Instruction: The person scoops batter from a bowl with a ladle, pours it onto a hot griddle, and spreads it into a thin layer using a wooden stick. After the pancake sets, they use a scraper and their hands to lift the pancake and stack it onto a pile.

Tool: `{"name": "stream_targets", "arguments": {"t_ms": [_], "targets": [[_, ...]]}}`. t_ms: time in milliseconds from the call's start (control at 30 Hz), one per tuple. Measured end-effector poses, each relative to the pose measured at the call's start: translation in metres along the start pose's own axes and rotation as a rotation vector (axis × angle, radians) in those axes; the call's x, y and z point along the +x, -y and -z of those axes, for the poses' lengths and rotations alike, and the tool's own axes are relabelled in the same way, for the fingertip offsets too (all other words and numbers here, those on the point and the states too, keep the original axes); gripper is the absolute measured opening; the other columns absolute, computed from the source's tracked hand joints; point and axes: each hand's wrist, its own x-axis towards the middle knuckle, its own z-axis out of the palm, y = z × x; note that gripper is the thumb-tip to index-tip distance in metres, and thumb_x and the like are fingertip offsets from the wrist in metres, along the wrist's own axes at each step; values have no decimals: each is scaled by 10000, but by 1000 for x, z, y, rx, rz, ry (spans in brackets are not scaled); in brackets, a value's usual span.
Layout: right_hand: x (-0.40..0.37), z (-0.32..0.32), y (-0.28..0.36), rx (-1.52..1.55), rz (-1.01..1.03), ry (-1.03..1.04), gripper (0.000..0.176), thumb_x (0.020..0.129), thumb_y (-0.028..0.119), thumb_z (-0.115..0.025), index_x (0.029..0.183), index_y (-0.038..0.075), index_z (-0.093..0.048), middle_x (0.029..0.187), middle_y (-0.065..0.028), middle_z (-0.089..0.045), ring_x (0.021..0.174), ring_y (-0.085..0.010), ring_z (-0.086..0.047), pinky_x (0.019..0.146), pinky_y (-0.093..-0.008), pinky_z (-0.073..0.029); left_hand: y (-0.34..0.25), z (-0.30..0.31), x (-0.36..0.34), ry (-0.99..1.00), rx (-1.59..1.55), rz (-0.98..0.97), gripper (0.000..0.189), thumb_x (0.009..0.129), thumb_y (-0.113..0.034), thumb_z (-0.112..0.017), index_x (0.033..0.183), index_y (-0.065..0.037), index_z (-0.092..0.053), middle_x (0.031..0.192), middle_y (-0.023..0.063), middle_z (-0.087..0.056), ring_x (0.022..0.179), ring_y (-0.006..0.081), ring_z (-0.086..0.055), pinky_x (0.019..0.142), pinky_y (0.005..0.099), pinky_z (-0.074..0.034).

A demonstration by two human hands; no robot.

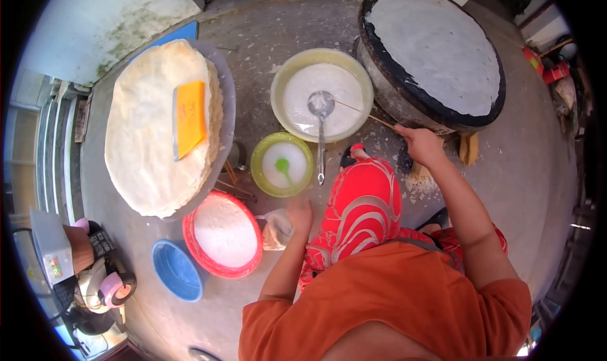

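Observation:
My right hand is closed round a thin stick that reaches over the rim of the large bowl of white batter. A metal ladle rests across that bowl. Behind my right hand, a thin pale layer of batter covers the round black griddle. My left hand, blurred by motion, is beside a small bag, below the green bowl with a green spoon; its fingers cannot be made out.
At the left, a tall stack of flatbreads carries a yellow scraper. A red basin of white flour and a blue basin stand on the floor below it. Wood pieces lie under the griddle.

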Motion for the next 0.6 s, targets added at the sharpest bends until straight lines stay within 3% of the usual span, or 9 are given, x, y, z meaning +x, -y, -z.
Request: {"name": "stream_targets", "arguments": {"t_ms": [100,200,333,467,600], "targets": [[7,-14,-1,128,13,-77,306,792,108,-497,1071,186,-594,827,-192,-592,764,-355,-564,686,-406,-448,0,0,0,9,0,-9,348,800,-248,-528,1036,6,-566,1052,203,-541,1026,338,-466,906,391,-324],[12,-21,-1,116,-2,-30,302,791,106,-493,1067,173,-597,863,-194,-589,786,-347,-567,706,-397,-449,2,0,0,-12,19,-18,344,798,-243,-532,1032,7,-568,1047,201,-544,1020,336,-471,901,392,-330],[13,-27,-3,119,-20,-31,299,790,107,-494,1062,170,-601,877,-195,-588,799,-345,-568,709,-391,-450,7,-4,0,-37,64,-56,367,787,-251,-530,1066,-14,-544,1045,201,-548,995,357,-486,879,446,-340],[15,-31,-6,156,-53,-21,306,788,114,-501,1073,178,-595,888,-190,-588,817,-345,-567,717,-381,-450,7,-2,0,-33,15,-50,330,795,-239,-541,1012,8,-573,1037,200,-548,1010,335,-478,894,398,-337],[18,-40,-6,202,-45,-26,312,791,125,-504,1081,199,-590,913,-171,-595,825,-337,-574,721,-375,-451,9,-3,1,-38,28,-60,358,777,-231,-543,1053,-4,-546,1029,206,-550,974,362,-493,869,447,-347]]}}
